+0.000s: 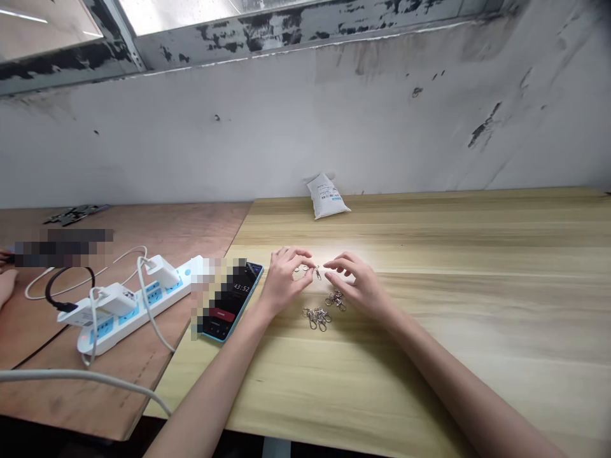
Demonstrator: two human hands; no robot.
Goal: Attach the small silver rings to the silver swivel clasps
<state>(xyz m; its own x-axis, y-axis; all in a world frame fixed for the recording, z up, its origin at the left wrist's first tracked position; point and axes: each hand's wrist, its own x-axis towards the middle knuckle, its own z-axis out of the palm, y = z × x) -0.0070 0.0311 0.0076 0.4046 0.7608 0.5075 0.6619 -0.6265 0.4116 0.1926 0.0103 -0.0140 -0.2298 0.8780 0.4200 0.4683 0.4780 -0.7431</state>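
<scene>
My left hand (287, 275) pinches a small metal swivel clasp (318, 273) between thumb and forefinger, just above the table. Facing it, my right hand (354, 280) has its thumb and fingers apart, a short gap from the clasp, with nothing visible in them. Behind the left fingers, thin metal rings (300, 268) show in part. A small heap of metal clasps with rings (317, 318) lies on the wood between my forearms. Closer to my right hand is a second small cluster of clasps (337, 300), partly beside the thumb.
A phone (231, 305) with a lit screen lies left of my left forearm. Beyond it, a white power strip (143, 305) carries chargers and cables on a lower brownish table (143, 388). A white labelled packet (328, 197) rests near the wall. Part of another person's hand (6, 285) shows far left.
</scene>
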